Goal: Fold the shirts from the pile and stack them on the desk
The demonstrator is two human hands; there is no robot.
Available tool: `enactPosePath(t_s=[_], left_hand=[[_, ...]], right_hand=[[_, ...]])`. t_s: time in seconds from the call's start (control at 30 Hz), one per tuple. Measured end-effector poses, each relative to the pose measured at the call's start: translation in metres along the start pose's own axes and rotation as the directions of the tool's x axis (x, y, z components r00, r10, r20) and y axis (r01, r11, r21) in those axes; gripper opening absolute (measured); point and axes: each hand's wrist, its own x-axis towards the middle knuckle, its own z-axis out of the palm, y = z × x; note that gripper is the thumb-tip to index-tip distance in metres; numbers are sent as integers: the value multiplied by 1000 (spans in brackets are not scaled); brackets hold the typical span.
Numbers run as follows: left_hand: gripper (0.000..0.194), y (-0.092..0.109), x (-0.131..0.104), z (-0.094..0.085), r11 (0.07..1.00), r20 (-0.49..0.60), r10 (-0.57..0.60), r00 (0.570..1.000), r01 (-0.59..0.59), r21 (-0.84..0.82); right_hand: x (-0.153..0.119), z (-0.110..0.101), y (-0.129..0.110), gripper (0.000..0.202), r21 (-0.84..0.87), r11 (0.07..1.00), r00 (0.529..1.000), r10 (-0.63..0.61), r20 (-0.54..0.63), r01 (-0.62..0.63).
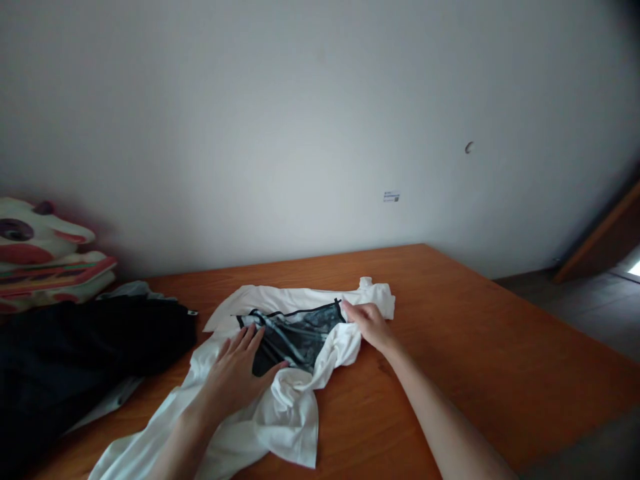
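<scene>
Straightening the shirt (280, 427) looks to be your step in hand. It lies on the table (450, 353) in front of you, unfolded but rumpled: one part runs toward you on the left, the far edge sits fairly flat, and a twisted bunch lies along the near right side. Its dark panel (300, 340) faces up, creased; cannot tell whether it is printed or a separate piece.

Your left hand (240, 367) rests palm down across the panel's left edge, fingers spread, holding nothing. Your right hand (369, 323) is at the panel's far right corner, fingers curled; cannot tell whether they pinch the cloth.

Judgement: the next move calls for the left palm as an anchor while the right draws out the bunched side.

Left of the shirt: dark clothes (95, 340) in a heap, a plush toy (45, 233) behind them. Beyond the table: wall (300, 133), bearing a small label (391, 197).
</scene>
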Motion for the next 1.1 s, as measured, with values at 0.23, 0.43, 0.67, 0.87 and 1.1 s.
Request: enactPosePath(t_s=[0.23, 0.43, 0.67, 0.87, 1.1], left_hand=[[77, -29, 14, 12, 995, -47, 82, 995, -85, -59], [80, -23, 10, -1, 948, 71, 287, 955, -272, -165], [85, 0, 8, -11, 882, 108, 415, 904, -370, -292], [37, 12, 6, -31, 983, -114, 163, 980, -171, -69], [54, 56, -11, -40, 956, 32, -183, 983, 171, 239]], right_hand=[[1, -34, 6, 70, 139, 945, 870, 207, 446, -297], [8, -16, 11, 54, -65, 998, 999, -28, -47, 25], [-4, 5, 17, 29, -595, 747, 952, -176, 250, 295], [-9, 1, -8, 34, -914, 366, 977, 182, -115, -175], [-3, -8, -6, 23, -873, 488, 997, -69, -34, 4]])
